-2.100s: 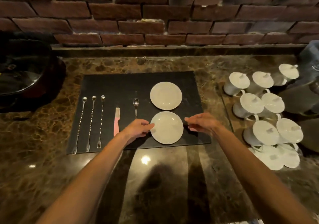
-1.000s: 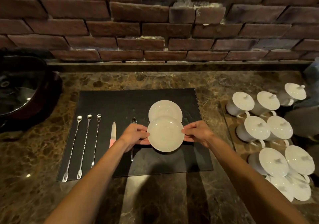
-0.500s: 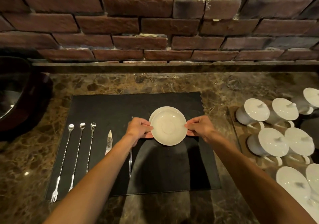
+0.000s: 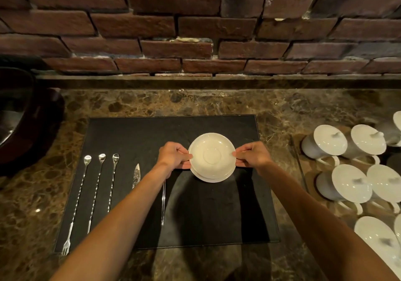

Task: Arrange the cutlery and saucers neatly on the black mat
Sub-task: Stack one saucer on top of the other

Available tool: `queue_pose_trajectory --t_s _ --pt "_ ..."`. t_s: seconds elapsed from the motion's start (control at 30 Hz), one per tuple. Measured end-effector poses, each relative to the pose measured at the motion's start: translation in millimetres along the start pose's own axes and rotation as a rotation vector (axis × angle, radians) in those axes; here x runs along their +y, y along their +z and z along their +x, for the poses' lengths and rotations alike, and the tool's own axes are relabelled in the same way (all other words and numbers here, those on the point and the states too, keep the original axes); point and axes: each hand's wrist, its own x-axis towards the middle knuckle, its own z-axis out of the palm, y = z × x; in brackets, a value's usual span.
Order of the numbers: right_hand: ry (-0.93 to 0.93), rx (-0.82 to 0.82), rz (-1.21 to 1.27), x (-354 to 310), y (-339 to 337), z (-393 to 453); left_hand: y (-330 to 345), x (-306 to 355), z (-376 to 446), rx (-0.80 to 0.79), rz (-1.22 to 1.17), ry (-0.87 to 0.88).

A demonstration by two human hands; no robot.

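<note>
A white saucer (image 4: 212, 155) is pinched at its left rim by my left hand (image 4: 172, 155) and at its right rim by my right hand (image 4: 252, 155). It sits directly over a second white saucer (image 4: 209, 179), of which only the near edge shows. Both are in the middle of the black mat (image 4: 134, 133). On the mat's left lie three long twisted bar spoons with fork ends (image 4: 98, 190), side by side. A small knife (image 4: 136, 175) and a thin spoon handle (image 4: 163, 202) lie beside them, partly hidden by my left forearm.
Several white lidded cups (image 4: 345, 185) crowd the counter right of the mat. A dark round vessel (image 4: 19, 118) stands at the far left. A brick wall (image 4: 195, 25) with a low ledge closes the back. Brown marble counter (image 4: 217, 100) surrounds the mat.
Both hands took the near saucer from the mat's front, lifted it and carried it away from me until it came over the far saucer. My view shifted closer.
</note>
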Motion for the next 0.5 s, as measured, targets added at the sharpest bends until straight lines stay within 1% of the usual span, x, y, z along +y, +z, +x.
queue_pose_trajectory --t_s 0.13,0.2,0.37,0.43,0.5 --pt "-0.061 0.058 -0.039 0.0 -5.4 2.1 -5.3 -2.4 3.4 0.012 0.009 0.037" --pt "-0.056 0.054 -0.037 -1.2 -9.4 3.8 -7.2 -1.6 4.5 0.004 -0.026 0.046" --pt "0.102 -0.127 0.027 -4.2 -14.3 6.3 -10.6 1.4 4.6 -0.239 -0.100 -0.070" --pt "0.136 -0.205 0.080 -3.6 -13.6 7.6 -8.7 -1.3 7.1 -0.276 -0.111 -0.079" --pt "0.143 -0.244 0.112 -2.2 -11.7 7.9 -6.5 -4.1 9.2 -0.271 -0.126 -0.076"
